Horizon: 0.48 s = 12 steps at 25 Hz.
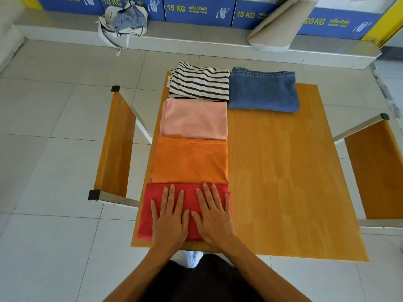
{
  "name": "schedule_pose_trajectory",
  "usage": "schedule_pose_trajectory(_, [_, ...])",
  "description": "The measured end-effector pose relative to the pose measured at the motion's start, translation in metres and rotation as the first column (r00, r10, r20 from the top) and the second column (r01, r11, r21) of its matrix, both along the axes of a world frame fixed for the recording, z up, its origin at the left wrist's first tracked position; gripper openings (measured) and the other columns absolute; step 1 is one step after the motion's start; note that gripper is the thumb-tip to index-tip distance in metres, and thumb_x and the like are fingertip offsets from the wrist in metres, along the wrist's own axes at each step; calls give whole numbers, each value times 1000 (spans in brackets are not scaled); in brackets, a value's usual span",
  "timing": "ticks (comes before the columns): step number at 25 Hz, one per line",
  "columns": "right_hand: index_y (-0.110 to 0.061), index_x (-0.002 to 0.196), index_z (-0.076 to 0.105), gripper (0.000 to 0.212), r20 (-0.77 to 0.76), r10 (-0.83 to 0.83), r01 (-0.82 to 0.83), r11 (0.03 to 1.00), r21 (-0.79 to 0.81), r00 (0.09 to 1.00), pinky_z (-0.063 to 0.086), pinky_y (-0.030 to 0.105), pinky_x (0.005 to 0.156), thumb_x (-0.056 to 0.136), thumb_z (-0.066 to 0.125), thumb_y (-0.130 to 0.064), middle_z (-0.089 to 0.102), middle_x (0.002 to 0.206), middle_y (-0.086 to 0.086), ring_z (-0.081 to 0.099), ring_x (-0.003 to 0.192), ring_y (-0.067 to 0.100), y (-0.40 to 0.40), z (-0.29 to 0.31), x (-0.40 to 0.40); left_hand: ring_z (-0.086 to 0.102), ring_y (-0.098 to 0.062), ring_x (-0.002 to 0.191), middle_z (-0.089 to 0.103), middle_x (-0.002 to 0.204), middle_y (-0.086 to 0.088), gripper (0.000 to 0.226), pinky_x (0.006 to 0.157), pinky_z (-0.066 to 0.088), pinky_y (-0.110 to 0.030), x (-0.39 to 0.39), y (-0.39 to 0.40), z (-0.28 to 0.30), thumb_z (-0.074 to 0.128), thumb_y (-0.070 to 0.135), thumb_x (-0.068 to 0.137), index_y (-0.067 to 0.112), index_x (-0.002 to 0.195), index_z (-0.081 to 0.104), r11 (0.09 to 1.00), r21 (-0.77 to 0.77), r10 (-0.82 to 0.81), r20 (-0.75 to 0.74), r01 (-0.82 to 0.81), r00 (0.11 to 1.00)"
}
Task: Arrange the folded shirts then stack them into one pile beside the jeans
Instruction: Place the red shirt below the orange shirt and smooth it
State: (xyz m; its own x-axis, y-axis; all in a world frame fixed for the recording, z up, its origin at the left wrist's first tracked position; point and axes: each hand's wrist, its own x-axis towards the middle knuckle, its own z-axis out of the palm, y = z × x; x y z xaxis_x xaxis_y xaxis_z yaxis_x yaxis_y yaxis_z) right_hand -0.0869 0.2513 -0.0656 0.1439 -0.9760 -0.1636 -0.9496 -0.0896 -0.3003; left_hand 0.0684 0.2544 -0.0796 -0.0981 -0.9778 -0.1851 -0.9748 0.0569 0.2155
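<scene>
four folded shirts lie in a line down the left side of the wooden surface, each touching the next. nearest the person is the red shirt, then the orange shirt, then the pink shirt, and at the far end the striped shirt. the folded jeans sit at the far edge, just beside the striped shirt on its right, the two touching along one side.

both hands rest flat on the red shirt, palms down. the left hand has its fingers spread and stretched out, gripping nothing. the right hand lies the same way beside it, fingers straight and apart, pressing on the cloth without holding it. the thumbs nearly meet in the middle.

a bench stands at each side of the surface. a cloth bag sits on the ledge by the far wall.
</scene>
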Motion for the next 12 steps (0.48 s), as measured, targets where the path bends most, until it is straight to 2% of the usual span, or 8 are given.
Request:
schedule_pose_trajectory(3, [-24,156,29,66,-15,2,-3,1000,-5,1000,10,53,119,98,39,-53,24,165,1,15,153,21,-1,-3,-2,18,-29,150,24,161,-9,62,117,15,-60,0,-2,0,32,46,96,20,153,31,1000,-4,10,1,-10,1000])
schedule_pose_trajectory(12, [-25,157,27,66,-24,-8,8,1000,2,1000,10,53,121,98,35,-55,22,165,0,13,154,20,-2,-5,-2,18,-29,150,25,161,-8,63,117,12,-59,2,-2,-3,30,49,96,21,153,29,1000,4,5,3,-5,1000])
